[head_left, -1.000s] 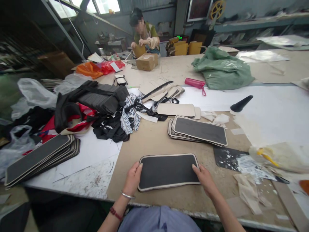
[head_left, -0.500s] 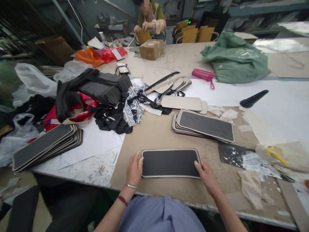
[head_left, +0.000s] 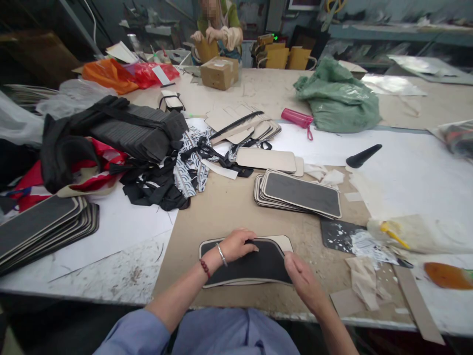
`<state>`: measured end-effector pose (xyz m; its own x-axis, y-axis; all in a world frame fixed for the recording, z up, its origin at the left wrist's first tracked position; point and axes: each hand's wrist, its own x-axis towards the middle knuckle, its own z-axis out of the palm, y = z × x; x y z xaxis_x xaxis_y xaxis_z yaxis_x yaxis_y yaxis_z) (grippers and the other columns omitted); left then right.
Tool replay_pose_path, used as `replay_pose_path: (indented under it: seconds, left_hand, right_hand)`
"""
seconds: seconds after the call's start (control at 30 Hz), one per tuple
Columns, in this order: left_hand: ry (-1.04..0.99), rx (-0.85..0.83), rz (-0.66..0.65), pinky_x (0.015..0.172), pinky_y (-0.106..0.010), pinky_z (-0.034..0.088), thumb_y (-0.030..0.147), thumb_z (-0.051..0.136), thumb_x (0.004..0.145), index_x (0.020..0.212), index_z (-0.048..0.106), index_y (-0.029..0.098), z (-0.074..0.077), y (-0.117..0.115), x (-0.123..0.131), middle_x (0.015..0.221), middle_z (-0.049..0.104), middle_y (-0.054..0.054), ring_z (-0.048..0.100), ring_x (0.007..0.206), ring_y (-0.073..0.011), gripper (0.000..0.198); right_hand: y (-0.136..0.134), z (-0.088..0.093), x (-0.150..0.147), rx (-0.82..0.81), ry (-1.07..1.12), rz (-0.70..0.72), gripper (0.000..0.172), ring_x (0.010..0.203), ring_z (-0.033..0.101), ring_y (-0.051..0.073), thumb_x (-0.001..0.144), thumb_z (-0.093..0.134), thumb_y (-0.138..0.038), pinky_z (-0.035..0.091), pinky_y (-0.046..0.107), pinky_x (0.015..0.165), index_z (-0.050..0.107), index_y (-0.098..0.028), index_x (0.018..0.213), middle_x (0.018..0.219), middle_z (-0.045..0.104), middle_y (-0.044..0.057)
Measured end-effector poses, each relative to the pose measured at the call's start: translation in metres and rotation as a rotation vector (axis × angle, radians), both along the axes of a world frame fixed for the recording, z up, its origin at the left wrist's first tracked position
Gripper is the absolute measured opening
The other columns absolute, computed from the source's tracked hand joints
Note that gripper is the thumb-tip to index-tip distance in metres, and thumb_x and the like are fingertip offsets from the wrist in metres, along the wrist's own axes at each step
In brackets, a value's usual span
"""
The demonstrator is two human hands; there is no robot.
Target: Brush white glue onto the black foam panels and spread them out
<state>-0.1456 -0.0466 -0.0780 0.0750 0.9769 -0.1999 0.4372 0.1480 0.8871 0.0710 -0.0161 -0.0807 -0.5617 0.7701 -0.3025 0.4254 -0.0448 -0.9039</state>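
Note:
In front of me lies a black rectangular panel with a thin pale border, slightly askew over a beige board that shows at its upper right corner. My left hand reaches across the panel, its fingers curled at the far edge and thumb over the black face; the fingertips are partly hidden. My right hand grips the panel's right end, thumb on top and fingers largely out of sight. Beyond them is a stack of similar black-faced panels.
Another panel stack stands at left, near black fabric scraps and bundled dark strips. On the right are a glue-spattered black board, a yellow-handled tool and a black tapered object. A person works across the table.
My left hand has moved from the panel's left end to its far edge. The panel has shifted askew, exposing the beige board beneath. My right hand stays at the right end. The view has shifted.

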Motion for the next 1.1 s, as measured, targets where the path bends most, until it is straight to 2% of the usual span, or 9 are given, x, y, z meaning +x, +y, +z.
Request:
replay_pose_path:
  seconds: [0.13, 0.3, 0.37, 0.53, 0.6, 0.7, 0.83, 1.0, 1.1]
  left_hand:
    - [-0.031, -0.047, -0.079, 0.064, -0.022, 0.043, 0.027, 0.054, 0.073, 0.072, 0.068, 0.022, 0.007, -0.003, 0.0, 0.068, 0.065, 0.0, 0.056, 0.065, -0.015, 0.015]
    - [0.143, 0.052, -0.103, 0.071, -0.022, 0.044, 0.025, 0.049, 0.08, 0.081, 0.068, 0.019, 0.031, -0.023, -0.002, 0.077, 0.067, -0.002, 0.06, 0.074, -0.0139, 0.02]
    - [0.09, 0.081, 0.108, 0.073, -0.023, 0.046, 0.028, 0.052, 0.079, 0.083, 0.068, 0.018, 0.045, -0.033, -0.01, 0.08, 0.069, -0.002, 0.061, 0.076, -0.0146, 0.019]
    - [-0.282, 0.225, 0.946, 0.068, -0.025, 0.053, 0.033, 0.072, 0.061, 0.082, 0.068, 0.016, 0.101, -0.061, -0.062, 0.078, 0.07, 0.0, 0.062, 0.07, -0.0149, 0.027]
    - [-0.347, 0.337, 1.081, 0.071, -0.027, 0.054, 0.03, 0.076, 0.055, 0.084, 0.068, 0.017, 0.126, -0.074, -0.089, 0.08, 0.07, 0.0, 0.063, 0.071, -0.0152, 0.033]
    - [-0.348, 0.307, 1.118, 0.069, -0.026, 0.055, 0.028, 0.079, 0.049, 0.084, 0.067, 0.017, 0.147, -0.087, -0.128, 0.077, 0.07, -0.001, 0.064, 0.069, -0.0152, 0.039]
    - [-0.333, 0.076, 1.013, 0.063, -0.025, 0.054, 0.032, 0.08, 0.046, 0.082, 0.065, 0.013, 0.123, -0.084, -0.175, 0.073, 0.069, -0.003, 0.063, 0.066, -0.0156, 0.043]
    - [0.0, -0.172, 0.747, 0.064, -0.035, 0.053, 0.049, 0.066, 0.057, 0.075, 0.061, 0.012, 0.048, -0.057, -0.212, 0.07, 0.068, -0.006, 0.063, 0.065, -0.022, 0.041]
    - [0.174, -0.138, 0.744, 0.075, -0.041, 0.051, 0.049, 0.062, 0.056, 0.076, 0.063, 0.014, 0.009, -0.046, -0.221, 0.074, 0.067, -0.007, 0.063, 0.077, -0.0276, 0.04]
  right_hand:
    - [0.013, -0.046, -0.006, -0.488, 0.222, -0.286, 0.058, 0.081, 0.061, 0.023, 0.078, 0.034, -0.066, 0.048, 0.033, 0.07, 0.062, -0.016, 0.087, 0.077, 0.065, 0.008]
    - [0.012, -0.08, -0.009, -0.501, 0.201, -0.408, 0.057, 0.078, 0.063, 0.024, 0.063, 0.056, -0.067, 0.05, 0.034, 0.069, 0.062, -0.014, 0.083, 0.081, 0.068, 0.009]
    - [0.009, -0.084, -0.011, -0.497, 0.194, -0.423, 0.052, 0.079, 0.063, 0.023, 0.064, 0.057, -0.064, 0.051, 0.034, 0.069, 0.061, -0.015, 0.083, 0.083, 0.068, 0.009]
    - [0.006, -0.087, -0.016, -0.538, 0.191, -0.379, 0.038, 0.076, 0.066, 0.02, 0.073, 0.052, -0.052, 0.051, 0.033, 0.073, 0.057, -0.014, 0.079, 0.079, 0.067, 0.013]
    - [0.006, -0.086, -0.017, -0.521, 0.192, -0.366, 0.038, 0.074, 0.066, 0.019, 0.071, 0.053, -0.05, 0.052, 0.032, 0.071, 0.056, -0.014, 0.081, 0.079, 0.067, 0.012]
    - [0.006, -0.085, -0.018, -0.477, 0.18, -0.352, 0.042, 0.072, 0.066, 0.019, 0.065, 0.055, -0.053, 0.052, 0.03, 0.068, 0.055, -0.014, 0.082, 0.078, 0.066, 0.011]
    - [0.007, -0.084, -0.018, -0.405, 0.1, -0.348, 0.045, 0.064, 0.064, 0.018, 0.057, 0.056, -0.057, 0.051, 0.028, 0.06, 0.055, -0.016, 0.076, 0.07, 0.066, 0.009]
    - [0.008, -0.081, -0.017, -0.3, -0.046, -0.324, 0.045, 0.053, 0.06, 0.016, 0.057, 0.047, -0.061, 0.046, 0.026, 0.048, 0.053, -0.018, 0.068, 0.061, 0.063, 0.005]
    - [0.025, -0.069, -0.03, -0.154, -0.154, -0.204, 0.045, 0.046, 0.053, 0.015, 0.063, 0.039, -0.062, 0.037, 0.024, 0.041, 0.052, -0.019, 0.066, 0.057, 0.06, 0.004]
